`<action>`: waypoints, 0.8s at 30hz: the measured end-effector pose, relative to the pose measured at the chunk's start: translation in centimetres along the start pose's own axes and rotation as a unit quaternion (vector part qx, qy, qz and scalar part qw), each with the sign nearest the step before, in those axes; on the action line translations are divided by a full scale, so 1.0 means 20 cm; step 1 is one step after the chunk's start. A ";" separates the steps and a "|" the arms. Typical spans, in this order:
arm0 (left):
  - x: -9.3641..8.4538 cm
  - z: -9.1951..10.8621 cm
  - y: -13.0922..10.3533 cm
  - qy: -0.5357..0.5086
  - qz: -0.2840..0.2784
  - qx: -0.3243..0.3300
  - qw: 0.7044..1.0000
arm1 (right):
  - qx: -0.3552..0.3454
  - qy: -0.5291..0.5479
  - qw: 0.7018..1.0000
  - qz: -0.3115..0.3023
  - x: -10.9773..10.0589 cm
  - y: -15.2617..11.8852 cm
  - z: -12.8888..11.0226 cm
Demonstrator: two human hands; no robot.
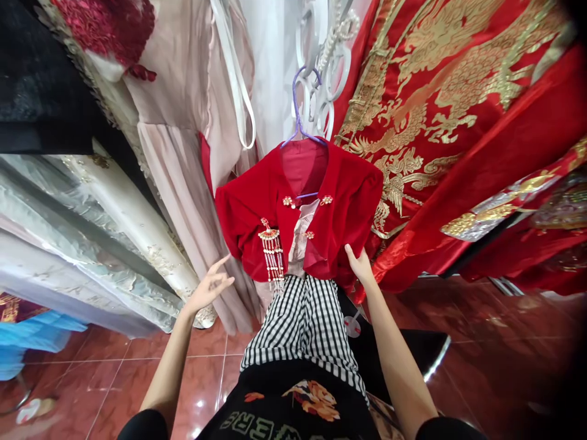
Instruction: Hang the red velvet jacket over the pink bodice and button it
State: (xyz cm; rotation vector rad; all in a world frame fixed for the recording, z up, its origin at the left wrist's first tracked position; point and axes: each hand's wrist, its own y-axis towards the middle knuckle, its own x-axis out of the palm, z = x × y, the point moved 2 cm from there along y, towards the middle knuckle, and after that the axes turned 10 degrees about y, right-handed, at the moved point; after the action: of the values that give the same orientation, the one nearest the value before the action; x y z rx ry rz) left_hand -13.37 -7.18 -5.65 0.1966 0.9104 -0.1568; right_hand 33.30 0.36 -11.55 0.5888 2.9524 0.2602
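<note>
A short red velvet jacket (257, 195) hangs on a purple hanger (297, 110) in front of me, with flower-shaped fastenings and a beaded tassel (273, 256) on its left side. My left hand (211, 286) is held beside the jacket's left sleeve, fingers spread, holding nothing. At the jacket's lower right edge is my right hand (358, 264), its thumb and part of the hand visible against the red cloth; the other fingers are hidden behind the fabric. A pale wrinkled cloth (300, 238) shows through the jacket's front opening.
Pale pink and white gowns (169, 159) hang at left. Red garments with gold embroidery (426, 122) hang at right. White ring-shaped decoration (337, 73) stands behind the hanger. Black-and-white checked cloth (302, 324) covers my legs above the red tiled floor (197, 366).
</note>
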 end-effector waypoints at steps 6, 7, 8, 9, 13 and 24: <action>-0.07 0.00 0.20 -0.087 0.180 0.013 0.980 | 0.029 -0.028 0.999 -0.004 0.04 -0.03 0.05; -0.06 0.00 0.28 -0.085 0.223 0.011 0.971 | 0.027 -0.032 0.999 -0.001 0.05 -0.04 0.07; -0.04 0.00 0.36 -0.079 0.258 0.011 0.963 | 0.029 -0.035 0.999 0.003 0.05 -0.04 0.08; -0.02 0.01 0.44 -0.075 0.279 0.014 0.957 | 0.034 -0.039 0.999 0.006 0.05 -0.05 0.10; 0.09 0.03 0.59 -0.080 0.246 0.020 0.966 | 0.069 -0.053 0.996 0.004 0.06 -0.09 0.19; 0.03 -0.16 0.09 0.194 0.097 -0.295 0.931 | 0.143 -0.119 0.981 0.060 -0.05 -0.21 0.32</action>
State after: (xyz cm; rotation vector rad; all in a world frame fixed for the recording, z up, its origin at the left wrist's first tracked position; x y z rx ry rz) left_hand -15.14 -4.78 -7.87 -0.2541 1.2838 0.3532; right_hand 33.56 -2.95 -18.51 0.7748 2.7415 -0.2162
